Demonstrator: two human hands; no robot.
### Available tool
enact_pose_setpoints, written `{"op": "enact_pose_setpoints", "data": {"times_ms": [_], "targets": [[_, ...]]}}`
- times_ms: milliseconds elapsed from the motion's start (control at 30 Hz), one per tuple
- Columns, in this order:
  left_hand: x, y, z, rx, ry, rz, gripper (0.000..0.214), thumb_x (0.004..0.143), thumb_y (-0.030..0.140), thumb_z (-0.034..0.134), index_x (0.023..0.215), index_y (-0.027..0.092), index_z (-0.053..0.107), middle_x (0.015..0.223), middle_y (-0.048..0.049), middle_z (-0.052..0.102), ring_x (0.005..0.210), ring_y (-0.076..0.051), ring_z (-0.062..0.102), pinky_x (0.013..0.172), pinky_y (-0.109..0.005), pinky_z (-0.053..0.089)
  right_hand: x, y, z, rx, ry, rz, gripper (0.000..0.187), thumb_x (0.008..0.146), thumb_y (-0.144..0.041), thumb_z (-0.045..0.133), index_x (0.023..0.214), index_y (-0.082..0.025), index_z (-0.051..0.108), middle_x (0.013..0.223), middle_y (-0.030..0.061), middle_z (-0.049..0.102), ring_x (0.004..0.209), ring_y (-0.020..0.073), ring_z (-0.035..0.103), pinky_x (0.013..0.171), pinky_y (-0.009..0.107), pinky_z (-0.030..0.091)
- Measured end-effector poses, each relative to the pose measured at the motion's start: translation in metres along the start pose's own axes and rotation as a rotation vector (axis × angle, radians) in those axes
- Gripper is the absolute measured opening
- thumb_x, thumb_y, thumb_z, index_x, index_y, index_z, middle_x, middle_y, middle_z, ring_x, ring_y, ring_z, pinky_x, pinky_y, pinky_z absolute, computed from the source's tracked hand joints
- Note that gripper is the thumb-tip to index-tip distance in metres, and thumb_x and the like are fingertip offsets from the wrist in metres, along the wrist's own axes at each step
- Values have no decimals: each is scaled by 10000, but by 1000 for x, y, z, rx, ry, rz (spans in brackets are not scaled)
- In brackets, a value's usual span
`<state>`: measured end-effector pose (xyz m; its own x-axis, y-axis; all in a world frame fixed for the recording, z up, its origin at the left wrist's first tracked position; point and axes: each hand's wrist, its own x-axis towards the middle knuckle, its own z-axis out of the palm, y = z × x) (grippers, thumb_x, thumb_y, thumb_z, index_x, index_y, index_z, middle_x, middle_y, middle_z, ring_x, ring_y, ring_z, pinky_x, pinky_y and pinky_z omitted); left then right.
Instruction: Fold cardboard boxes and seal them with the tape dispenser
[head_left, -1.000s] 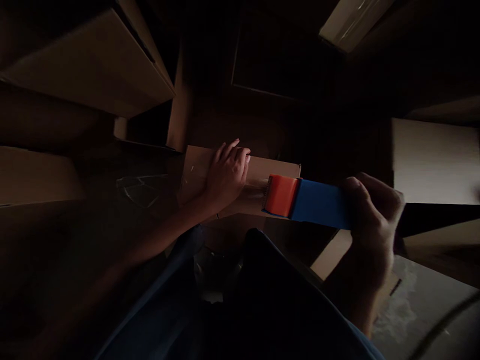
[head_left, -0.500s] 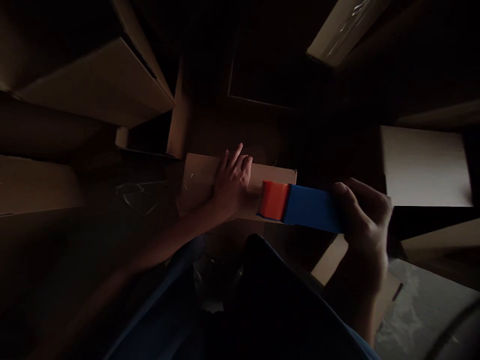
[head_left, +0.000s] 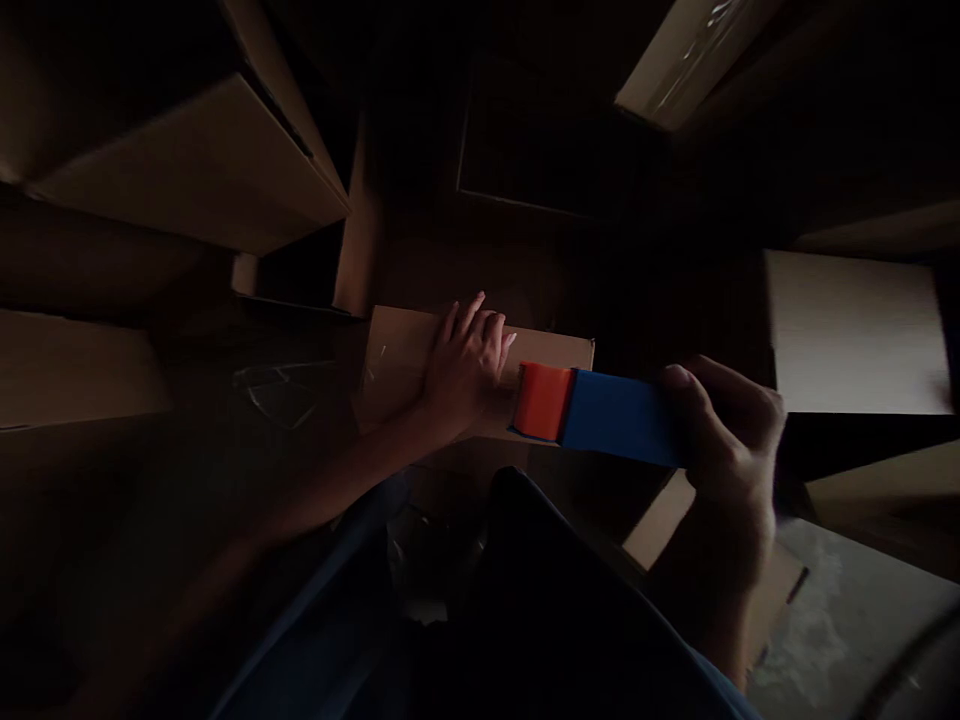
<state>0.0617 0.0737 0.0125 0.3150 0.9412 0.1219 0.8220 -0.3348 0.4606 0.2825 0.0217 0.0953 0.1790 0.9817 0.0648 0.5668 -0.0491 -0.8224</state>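
Observation:
My left hand (head_left: 466,365) lies flat on top of a closed brown cardboard box (head_left: 401,350), its fingers spread. The box sits in front of my knees. My right hand (head_left: 731,425) is closed around the right end of a blue and orange tape dispenser (head_left: 619,415). Its orange end points left and hangs over the right part of the box, close to my left hand. Whether the dispenser touches the box I cannot tell. Much of the scene is dark.
Opened cardboard boxes (head_left: 202,170) stand at the upper left. A pale box (head_left: 855,335) is on the right, and a taped carton (head_left: 682,65) is at the upper right. Clear plastic (head_left: 281,390) lies left of the box. Grey floor (head_left: 840,610) shows at the lower right.
The dispenser has shifted slightly left, towards my left hand. A digit of my left hand now sticks out further to the right. The box stays in place.

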Motion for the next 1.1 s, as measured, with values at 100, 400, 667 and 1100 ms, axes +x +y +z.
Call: {"op": "enact_pose_setpoints", "data": {"times_ms": [100, 400, 667, 1100], "targets": [[1, 6, 2, 30, -15, -21, 299, 1073, 205, 390, 1234, 107, 623, 1318, -171, 704, 1512, -292, 433, 1275, -542, 320, 0, -1, 1, -24, -8, -15, 476, 903, -449, 704, 553, -196, 502, 528, -59, 306, 504, 81, 270, 477, 276, 225], [2, 4, 0, -22, -59, 61, 382, 1052, 110, 342, 1320, 124, 613, 1378, -146, 686, 1521, -270, 424, 1287, -553, 312, 1, -3, 4, -54, -16, -49, 418, 920, -468, 688, 620, -186, 615, 531, -58, 344, 500, 67, 276, 477, 260, 239], [2, 3, 1, -73, -10, 22, 290, 1091, 218, 390, 1222, 151, 640, 1302, -84, 734, 1454, -223, 513, 1274, -447, 337, 1, -2, 3, -39, -20, -64, 418, 924, -465, 677, 624, -184, 602, 528, -60, 354, 490, 66, 286, 453, 252, 228], [1, 10, 14, 53, 48, 64, 373, 1054, 140, 352, 1306, 141, 626, 1381, -161, 684, 1518, -291, 430, 1270, -594, 320, 2, -8, 6, -112, -40, -93, 384, 917, -446, 666, 636, -190, 611, 521, -52, 393, 481, 75, 335, 454, 250, 240]]}}
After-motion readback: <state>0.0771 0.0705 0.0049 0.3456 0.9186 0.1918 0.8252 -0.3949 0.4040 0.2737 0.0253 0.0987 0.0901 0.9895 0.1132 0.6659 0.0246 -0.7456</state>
